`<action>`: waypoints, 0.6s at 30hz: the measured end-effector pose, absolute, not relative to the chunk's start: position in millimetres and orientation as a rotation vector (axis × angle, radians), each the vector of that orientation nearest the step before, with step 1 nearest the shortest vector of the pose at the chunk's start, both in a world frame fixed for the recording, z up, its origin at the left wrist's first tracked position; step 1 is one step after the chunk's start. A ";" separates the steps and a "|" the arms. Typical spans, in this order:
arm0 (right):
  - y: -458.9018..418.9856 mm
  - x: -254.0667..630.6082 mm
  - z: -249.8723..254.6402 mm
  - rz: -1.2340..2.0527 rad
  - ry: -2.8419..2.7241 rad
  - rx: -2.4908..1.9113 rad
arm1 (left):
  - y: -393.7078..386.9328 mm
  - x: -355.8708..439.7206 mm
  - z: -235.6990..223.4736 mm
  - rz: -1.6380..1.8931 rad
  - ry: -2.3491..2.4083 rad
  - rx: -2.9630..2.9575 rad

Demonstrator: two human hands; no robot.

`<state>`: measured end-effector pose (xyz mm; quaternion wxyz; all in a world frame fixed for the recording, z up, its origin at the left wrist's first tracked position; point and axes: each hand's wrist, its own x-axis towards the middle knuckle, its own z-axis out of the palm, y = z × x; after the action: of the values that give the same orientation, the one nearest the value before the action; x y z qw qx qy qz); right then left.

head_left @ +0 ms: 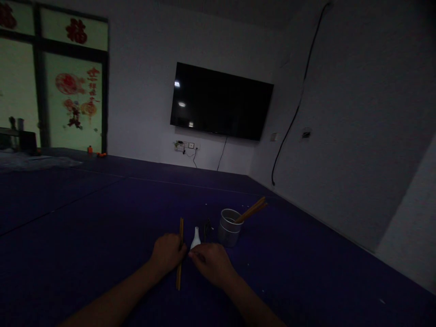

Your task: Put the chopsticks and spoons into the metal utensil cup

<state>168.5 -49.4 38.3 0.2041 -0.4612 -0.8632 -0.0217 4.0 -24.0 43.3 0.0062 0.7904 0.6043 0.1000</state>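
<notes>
My left hand (168, 252) is closed around a pair of wooden chopsticks (179, 277), whose ends stick out beyond and below the fist. Close beside it, my right hand (213, 263) is closed, with thumb and fingers drawn together at the lower part of a white spoon (196, 238). The spoon's narrow handle points away from me, and its lower end is hidden by the hand. Whether those fingers grip it is not clear. A small dark object (207, 229), too dim to name, is just right of the spoon. Further right a metal cup (229, 234) holds several more wooden chopsticks (252, 210), leaning right.
A dark purple-blue surface (102, 218) stretches to the walls, with small white specks on it. Clear plastic sheeting (30, 161) and small orange items (90, 149) lie at the far left. A television (221, 102) and a hanging black cable (289, 125) are on the walls.
</notes>
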 end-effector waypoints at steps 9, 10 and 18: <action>-52.2 165.3 38.6 -0.070 -2.467 -1.280 | -24.2 3.5 43.1 0.344 1.882 2.479; -52.7 164.9 39.2 -0.071 -2.470 -1.284 | -24.2 3.4 43.2 0.349 1.880 2.476; -57.0 160.6 43.6 -0.072 -2.481 -1.262 | -24.9 3.0 45.2 0.318 1.860 2.498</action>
<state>160.6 -57.0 43.6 0.1778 -0.4461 -0.8768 -0.0255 3.0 -24.9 45.2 0.0055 0.7979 0.5942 0.1015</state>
